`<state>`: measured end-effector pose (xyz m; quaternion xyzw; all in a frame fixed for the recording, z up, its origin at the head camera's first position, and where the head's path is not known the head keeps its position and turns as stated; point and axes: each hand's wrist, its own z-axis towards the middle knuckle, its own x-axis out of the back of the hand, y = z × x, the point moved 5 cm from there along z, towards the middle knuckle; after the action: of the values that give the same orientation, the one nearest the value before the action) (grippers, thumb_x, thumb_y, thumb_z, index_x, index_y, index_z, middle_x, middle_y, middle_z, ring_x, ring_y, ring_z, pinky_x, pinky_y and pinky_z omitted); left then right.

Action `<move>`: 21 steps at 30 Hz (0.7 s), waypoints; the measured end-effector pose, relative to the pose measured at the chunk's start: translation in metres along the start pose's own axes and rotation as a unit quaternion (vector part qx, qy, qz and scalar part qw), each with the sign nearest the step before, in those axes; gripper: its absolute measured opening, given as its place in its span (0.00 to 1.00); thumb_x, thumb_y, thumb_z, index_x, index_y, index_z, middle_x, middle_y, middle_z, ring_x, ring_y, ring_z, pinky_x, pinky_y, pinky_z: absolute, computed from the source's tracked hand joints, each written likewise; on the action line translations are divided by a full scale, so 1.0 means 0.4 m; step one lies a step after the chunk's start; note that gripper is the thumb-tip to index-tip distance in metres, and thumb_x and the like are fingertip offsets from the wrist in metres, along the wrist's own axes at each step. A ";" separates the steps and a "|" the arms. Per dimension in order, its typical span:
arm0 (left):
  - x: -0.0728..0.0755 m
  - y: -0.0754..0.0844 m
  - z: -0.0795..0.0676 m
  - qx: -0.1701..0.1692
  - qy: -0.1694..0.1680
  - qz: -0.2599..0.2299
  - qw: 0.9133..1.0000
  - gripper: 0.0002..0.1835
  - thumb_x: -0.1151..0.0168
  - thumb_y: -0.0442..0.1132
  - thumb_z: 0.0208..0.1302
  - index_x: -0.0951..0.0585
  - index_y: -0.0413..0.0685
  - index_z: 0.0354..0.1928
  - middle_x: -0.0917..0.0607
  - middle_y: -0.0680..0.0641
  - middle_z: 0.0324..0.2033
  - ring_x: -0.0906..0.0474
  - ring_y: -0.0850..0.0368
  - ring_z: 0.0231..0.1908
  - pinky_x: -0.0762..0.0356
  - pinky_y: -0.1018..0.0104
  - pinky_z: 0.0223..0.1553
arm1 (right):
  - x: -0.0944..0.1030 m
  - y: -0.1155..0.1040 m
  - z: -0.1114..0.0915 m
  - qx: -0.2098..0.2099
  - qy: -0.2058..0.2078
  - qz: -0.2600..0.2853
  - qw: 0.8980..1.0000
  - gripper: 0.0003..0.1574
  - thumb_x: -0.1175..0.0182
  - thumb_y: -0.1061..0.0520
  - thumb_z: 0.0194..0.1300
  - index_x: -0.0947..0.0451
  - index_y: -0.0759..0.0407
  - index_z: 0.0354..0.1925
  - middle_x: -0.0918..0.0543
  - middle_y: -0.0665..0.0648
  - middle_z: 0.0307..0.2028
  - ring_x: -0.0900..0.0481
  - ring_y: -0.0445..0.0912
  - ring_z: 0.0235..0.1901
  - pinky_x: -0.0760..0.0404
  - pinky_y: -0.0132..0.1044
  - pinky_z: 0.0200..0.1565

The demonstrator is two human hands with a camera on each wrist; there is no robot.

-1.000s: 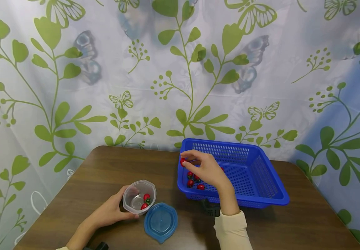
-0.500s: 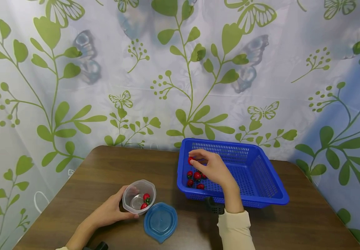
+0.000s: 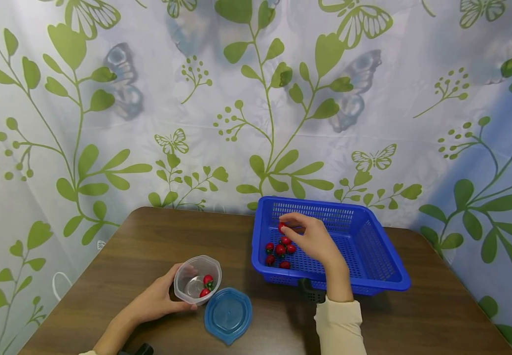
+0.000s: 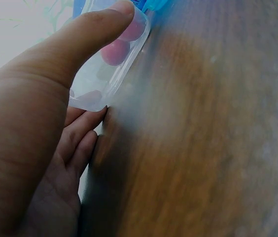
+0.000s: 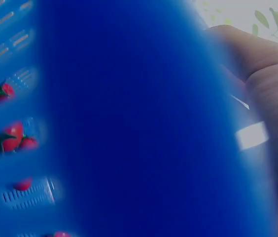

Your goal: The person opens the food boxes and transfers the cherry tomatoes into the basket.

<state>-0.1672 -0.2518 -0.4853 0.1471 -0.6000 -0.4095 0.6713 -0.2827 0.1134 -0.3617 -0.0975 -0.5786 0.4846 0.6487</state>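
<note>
My left hand (image 3: 163,298) grips the side of a clear plastic tub (image 3: 189,261), thumb on the near side and fingers round the far side. Two small red fruits (image 3: 208,280) with green tops lie inside it, showing pink through its wall in the left wrist view. Above the left part of a blue plastic basket (image 3: 382,256), my right hand (image 3: 311,239) pinches another small red fruit (image 3: 281,227) between thumb and fingertips. Several more red fruits (image 3: 280,250) lie on the basket floor below that hand. In the right wrist view, the basket's blurred rim (image 5: 129,118) hides the fingertips.
A blue lid (image 3: 228,315) lies flat on the brown wooden table (image 3: 185,231), between the tub and the basket. Behind the table hangs a curtain (image 3: 202,162) patterned with leaves and butterflies. A black wrist device (image 3: 311,291) under the right forearm overlaps the basket's front wall.
My right hand, still pinching the red fruit, has moved right from the basket's left rim to over its inside, uncovering more fruits below. The left hand and tub have stayed put.
</note>
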 end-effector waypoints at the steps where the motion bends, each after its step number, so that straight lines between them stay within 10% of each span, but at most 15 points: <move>1: 0.000 -0.001 0.000 0.000 0.000 0.000 1.000 0.47 0.19 0.60 0.50 0.31 0.55 0.69 0.18 0.57 0.58 0.21 0.59 0.56 0.26 0.68 0.59 | 0.002 0.003 -0.001 -0.002 0.001 0.001 1.000 0.17 0.35 0.53 0.73 0.18 0.51 0.57 0.11 0.53 0.49 0.12 0.51 0.48 0.16 0.52 0.54; 21: 0.001 0.001 0.001 0.001 0.001 0.005 1.000 0.47 0.19 0.61 0.50 0.31 0.56 0.69 0.18 0.57 0.58 0.21 0.60 0.56 0.25 0.67 0.59 | 0.024 0.040 -0.011 -0.030 0.010 -0.017 0.999 0.18 0.35 0.53 0.73 0.18 0.53 0.58 0.12 0.57 0.51 0.13 0.55 0.51 0.17 0.54 0.55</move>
<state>-0.1672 -0.2517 -0.4848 0.1447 -0.6004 -0.4055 0.6739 -0.2884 0.1306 -0.3677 -0.1121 -0.5882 0.4548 0.6592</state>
